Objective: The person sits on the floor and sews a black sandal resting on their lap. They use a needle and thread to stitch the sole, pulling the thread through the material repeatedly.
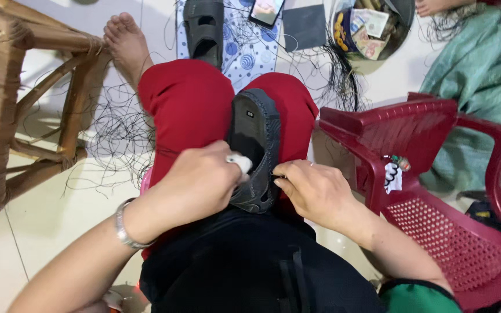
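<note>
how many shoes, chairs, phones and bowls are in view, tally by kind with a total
Dark shoes: 2, one on the lap gripped by the left hand and right hand, one on the floor mat
Chairs: 2, a red plastic chair and a wicker chair
Phones: 1
Bowls: 1, holding odds and ends
Total: 6

A home floor used as a shoe-stitching workplace is shown by scattered black thread (pixel 117 130), a cane stool (pixel 7 104) and a red plastic chair (pixel 436 191).
</note>
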